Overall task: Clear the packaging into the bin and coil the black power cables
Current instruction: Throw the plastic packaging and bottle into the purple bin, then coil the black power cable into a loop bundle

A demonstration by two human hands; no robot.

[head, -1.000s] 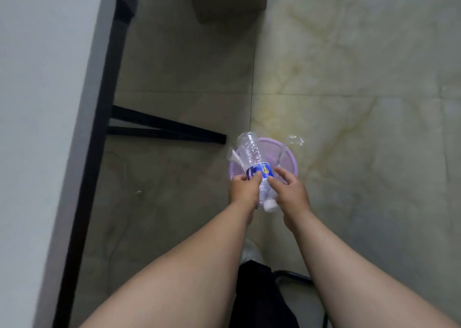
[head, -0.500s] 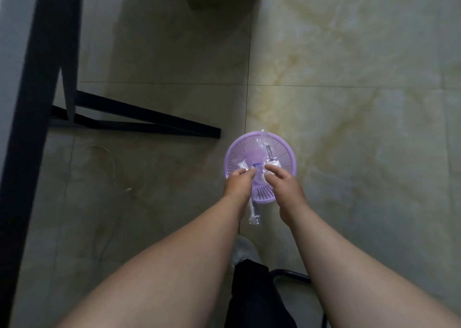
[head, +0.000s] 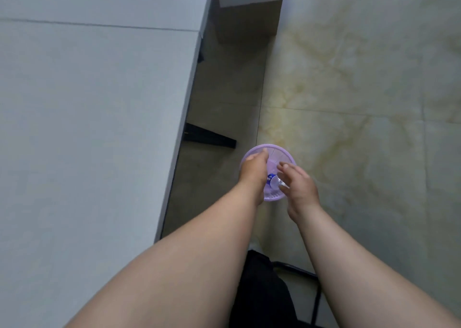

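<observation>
Bottle lies in the bin. Right hand hovers over it, fingers loosely spread. Left hand curls at the rim; grip cannot be told. Advice: seat the bottle below the rim, then withdraw.

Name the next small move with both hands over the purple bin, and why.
Probably lift both hands away: the clear bottle already lies in the purple bin, the right hand is open above it, and the left hand hovers at the rim.
</observation>
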